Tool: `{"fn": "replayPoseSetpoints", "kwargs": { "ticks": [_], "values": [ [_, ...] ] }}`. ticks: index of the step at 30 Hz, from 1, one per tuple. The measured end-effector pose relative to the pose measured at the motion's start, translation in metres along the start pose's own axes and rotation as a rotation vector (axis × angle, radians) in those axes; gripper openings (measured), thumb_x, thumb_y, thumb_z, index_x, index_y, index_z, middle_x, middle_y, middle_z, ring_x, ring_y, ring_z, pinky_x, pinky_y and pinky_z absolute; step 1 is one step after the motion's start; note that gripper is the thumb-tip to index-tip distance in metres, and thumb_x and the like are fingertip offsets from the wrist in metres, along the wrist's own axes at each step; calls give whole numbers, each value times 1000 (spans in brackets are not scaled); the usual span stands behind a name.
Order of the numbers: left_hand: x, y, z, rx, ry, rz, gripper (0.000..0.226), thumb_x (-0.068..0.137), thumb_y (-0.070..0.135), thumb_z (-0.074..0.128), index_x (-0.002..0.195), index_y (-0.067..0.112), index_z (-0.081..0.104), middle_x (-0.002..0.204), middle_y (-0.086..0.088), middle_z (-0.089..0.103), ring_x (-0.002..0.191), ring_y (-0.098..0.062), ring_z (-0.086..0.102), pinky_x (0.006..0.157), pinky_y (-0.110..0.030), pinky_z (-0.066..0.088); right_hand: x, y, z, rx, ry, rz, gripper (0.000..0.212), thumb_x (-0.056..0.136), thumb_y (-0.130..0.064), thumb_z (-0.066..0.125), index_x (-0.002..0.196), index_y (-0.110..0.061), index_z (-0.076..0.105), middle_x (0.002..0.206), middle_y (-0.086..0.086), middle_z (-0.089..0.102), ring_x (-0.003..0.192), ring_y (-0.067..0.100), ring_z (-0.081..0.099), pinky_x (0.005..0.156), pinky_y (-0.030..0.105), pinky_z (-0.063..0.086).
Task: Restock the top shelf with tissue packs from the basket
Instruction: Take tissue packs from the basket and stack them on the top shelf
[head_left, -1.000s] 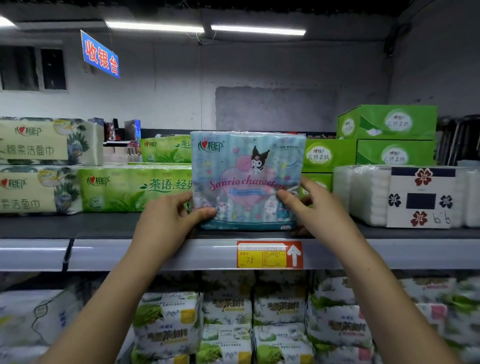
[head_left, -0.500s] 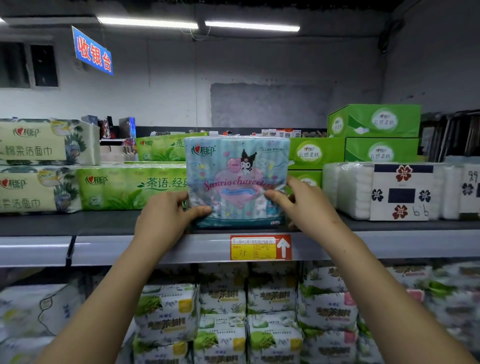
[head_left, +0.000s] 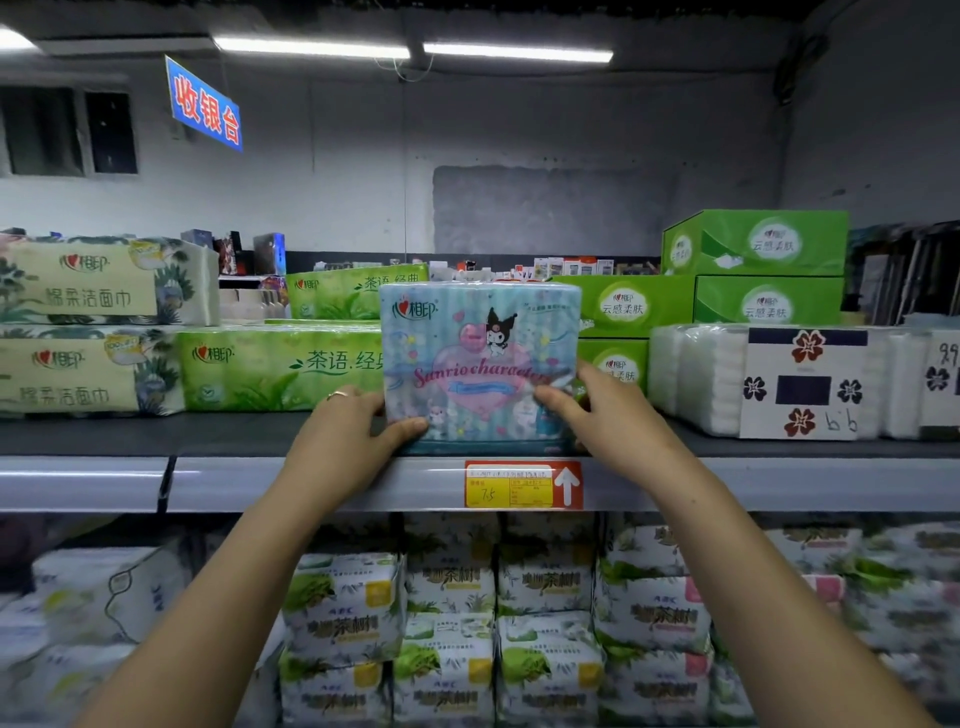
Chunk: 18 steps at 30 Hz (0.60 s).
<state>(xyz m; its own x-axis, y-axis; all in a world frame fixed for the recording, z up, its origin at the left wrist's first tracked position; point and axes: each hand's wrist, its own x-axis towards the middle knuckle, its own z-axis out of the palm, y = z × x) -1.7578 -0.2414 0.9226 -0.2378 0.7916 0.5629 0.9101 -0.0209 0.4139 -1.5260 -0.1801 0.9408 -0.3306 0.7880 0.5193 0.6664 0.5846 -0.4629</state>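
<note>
The tissue pack, pale blue with a pink heart and a small cartoon figure on its front, stands upright at the front edge of the top shelf, its printed face turned outward. Its lower edge sits level with the shelf board; whether it fully rests there cannot be told.

Both bare hands hold it low down. The left grip is clamped on the pack's lower left corner, thumb across the front and the fingers curled behind the left side; a ring shows on one finger. The right grip is clamped on the lower right corner in the same way, thumb lying over the front and the fingers wrapped round the right edge.

Just to the left of the pack lies a long green tissue pack, with another green one behind it. Farther left two beige packs are stacked one on the other. Behind and to the right of the held pack stand green tissue boxes, piled in rows. Near the right hand, on the same shelf, is a clear pack of white pads with a flower label.

On the shelf's front rail, directly under the pack, is a red and yellow price tag with a white arrow pointing up. The shelf below holds rows of white and green packs. A blue sign with red characters hangs high on the left, and strip lights run along the ceiling.
</note>
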Motion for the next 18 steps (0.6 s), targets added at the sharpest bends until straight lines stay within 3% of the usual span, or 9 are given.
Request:
{"fn": "replayPoseSetpoints", "kwargs": {
  "ticks": [4,7,10,14,18],
  "values": [
    [-11,4,1,-94,94,-8,53,88,39,63,130,9,56,125,-14,55,116,-28,50,91,-33,40,-13,2,1,80,130,7,69,90,-52,51,147,-20,26,122,2,61,99,17,58,74,30,46],
    [-23,5,-2,-228,225,-14,55,87,34,66,134,10,52,132,-8,55,121,-22,51,100,-35,42,-27,3,-2,250,278,1,61,91,-45,53,143,-18,36,108,-7,58,84,2,55,63,18,41],
    [-35,14,-8,-409,267,-22,43,88,31,65,127,15,57,120,0,60,109,-11,54,93,-26,42,-33,0,-7,374,286,-29,41,92,-42,53,127,-21,52,94,-21,54,80,-6,52,61,11,39],
    [-50,28,-14,-551,295,-46,31,90,30,62,119,20,60,104,13,62,96,6,56,78,-12,40,-44,-3,-11,518,266,-76,17,92,-38,54,107,-29,56,99,-15,62,87,7,62,66,17,47],
    [-72,36,-14,-621,294,-85,26,91,31,60,116,27,59,101,20,61,94,8,57,74,-12,41,-60,-1,-7,619,221,-82,15,93,-36,54,106,-30,58,99,-6,67,88,13,64,66,24,53]
  ]
}}
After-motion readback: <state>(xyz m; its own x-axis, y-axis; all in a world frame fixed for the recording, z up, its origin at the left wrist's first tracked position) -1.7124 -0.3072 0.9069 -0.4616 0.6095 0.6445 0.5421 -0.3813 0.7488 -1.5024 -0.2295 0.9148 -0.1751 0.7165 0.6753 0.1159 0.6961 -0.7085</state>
